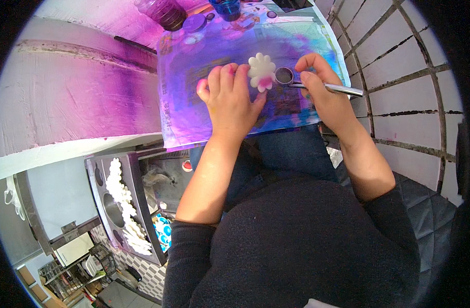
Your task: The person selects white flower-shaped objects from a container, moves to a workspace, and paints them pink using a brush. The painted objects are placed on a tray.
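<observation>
My left hand (231, 92) lies palm down over purple- and blue-stained paper (188, 127), pink colour on its fingertips. Between its thumb and index finger is a white flower-shaped piece (261, 67) with rounded petals; a pink patch marks its lower part. To the right, my right hand (323, 84) holds an airbrush with a metal body (342, 89) and a round, dark-looking cup (284, 76). The cup is close beside the flower's right edge. The airbrush's tip is hard to make out.
At the paper's far edge stand a jar of dark liquid (165, 15), a purple lid (195, 23) and a blue container (227, 9). A dark stand (142, 192) at lower left bears many white scalloped pieces (121, 192). A tiled wall (404, 92) rises at right.
</observation>
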Motion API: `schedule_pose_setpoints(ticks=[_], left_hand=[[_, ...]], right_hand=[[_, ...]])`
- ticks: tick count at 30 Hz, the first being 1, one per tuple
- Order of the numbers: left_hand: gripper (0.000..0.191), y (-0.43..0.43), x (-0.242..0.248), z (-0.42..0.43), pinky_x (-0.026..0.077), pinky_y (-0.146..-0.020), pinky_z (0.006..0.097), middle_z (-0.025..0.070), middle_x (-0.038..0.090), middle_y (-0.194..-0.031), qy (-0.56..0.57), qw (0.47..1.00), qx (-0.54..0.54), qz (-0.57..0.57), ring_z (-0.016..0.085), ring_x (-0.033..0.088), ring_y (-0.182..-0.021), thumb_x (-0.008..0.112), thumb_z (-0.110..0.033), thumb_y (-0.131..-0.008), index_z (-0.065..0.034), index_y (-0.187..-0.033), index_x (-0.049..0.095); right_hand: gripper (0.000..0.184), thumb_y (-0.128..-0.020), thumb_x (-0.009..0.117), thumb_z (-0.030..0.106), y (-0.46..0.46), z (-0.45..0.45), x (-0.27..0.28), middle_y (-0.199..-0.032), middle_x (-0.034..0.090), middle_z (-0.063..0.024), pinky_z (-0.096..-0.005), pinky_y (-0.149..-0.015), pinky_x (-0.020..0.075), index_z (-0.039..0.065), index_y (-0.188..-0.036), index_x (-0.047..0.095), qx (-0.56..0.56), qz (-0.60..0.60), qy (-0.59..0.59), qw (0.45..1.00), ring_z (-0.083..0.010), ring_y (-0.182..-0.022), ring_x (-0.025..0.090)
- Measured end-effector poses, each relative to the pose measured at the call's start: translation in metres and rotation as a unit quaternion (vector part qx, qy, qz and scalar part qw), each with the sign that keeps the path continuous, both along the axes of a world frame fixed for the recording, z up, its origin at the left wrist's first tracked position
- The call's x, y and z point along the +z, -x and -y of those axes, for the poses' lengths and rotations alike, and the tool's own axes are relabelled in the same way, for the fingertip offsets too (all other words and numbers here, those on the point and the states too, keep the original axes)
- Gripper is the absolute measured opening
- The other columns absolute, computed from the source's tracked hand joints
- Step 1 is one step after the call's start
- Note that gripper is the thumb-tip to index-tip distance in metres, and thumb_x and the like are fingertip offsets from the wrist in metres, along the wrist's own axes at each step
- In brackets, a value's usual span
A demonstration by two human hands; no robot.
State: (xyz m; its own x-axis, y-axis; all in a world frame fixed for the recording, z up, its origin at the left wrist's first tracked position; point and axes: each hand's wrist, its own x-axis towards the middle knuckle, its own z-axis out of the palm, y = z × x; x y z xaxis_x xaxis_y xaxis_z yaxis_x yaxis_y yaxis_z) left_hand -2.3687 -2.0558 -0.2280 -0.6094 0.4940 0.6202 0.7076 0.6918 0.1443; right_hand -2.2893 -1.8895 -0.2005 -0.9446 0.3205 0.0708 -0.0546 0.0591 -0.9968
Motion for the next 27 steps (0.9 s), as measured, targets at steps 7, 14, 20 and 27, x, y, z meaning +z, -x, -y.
schedule_pose_setpoints(ticks=[7, 14, 20, 27], left_hand=[[0.056, -0.004, 0.005, 0.000, 0.027, -0.088, 0.0426, 0.0032, 0.053, -0.103, 0.012, 1.000, -0.007, 0.007, 0.023, 0.046, -0.104, 0.077, -0.031, -0.054, -0.0137, -0.103, 0.057], [0.055, -0.006, 0.007, 0.002, 0.027, -0.089, 0.0433, 0.0034, 0.053, -0.104, 0.014, 1.000, -0.008, 0.006, 0.024, 0.046, -0.104, 0.077, -0.031, -0.054, -0.0135, -0.103, 0.057], [0.054, -0.006, 0.009, 0.003, 0.027, -0.089, 0.0432, 0.0036, 0.052, -0.102, 0.005, 1.000, -0.008, 0.000, 0.025, 0.046, -0.103, 0.077, -0.029, -0.055, -0.0133, -0.102, 0.057], [0.053, -0.006, 0.012, 0.007, 0.028, -0.088, 0.0441, 0.0054, 0.051, -0.106, 0.011, 1.000, 0.002, -0.001, 0.025, 0.043, -0.107, 0.074, -0.030, -0.059, -0.0113, -0.105, 0.055]], right_hand=[[0.016, -0.087, 0.050, 0.020, 0.004, -0.005, 0.013, -0.065, 0.047, 0.0024, -0.0205, -0.052, 0.0319, 0.008, -0.097, 0.054, 0.002, 0.021, 0.025, 0.999, -0.0042, -0.060, 0.042], [0.015, -0.088, 0.048, 0.021, 0.010, -0.013, 0.008, -0.068, 0.044, 0.0048, -0.0187, -0.052, 0.0297, 0.010, -0.097, 0.053, -0.026, 0.003, 0.040, 0.999, -0.0031, -0.061, 0.040], [0.013, -0.088, 0.047, 0.020, 0.007, -0.015, 0.005, -0.067, 0.041, 0.0071, -0.0170, -0.050, 0.0269, 0.011, -0.097, 0.052, -0.040, 0.010, 0.012, 0.999, -0.0009, -0.058, 0.037], [0.011, -0.089, 0.045, 0.019, 0.001, -0.011, -0.005, -0.068, 0.039, 0.0089, -0.0159, -0.050, 0.0249, 0.013, -0.096, 0.051, -0.016, 0.007, 0.006, 1.000, 0.0000, -0.059, 0.034]])
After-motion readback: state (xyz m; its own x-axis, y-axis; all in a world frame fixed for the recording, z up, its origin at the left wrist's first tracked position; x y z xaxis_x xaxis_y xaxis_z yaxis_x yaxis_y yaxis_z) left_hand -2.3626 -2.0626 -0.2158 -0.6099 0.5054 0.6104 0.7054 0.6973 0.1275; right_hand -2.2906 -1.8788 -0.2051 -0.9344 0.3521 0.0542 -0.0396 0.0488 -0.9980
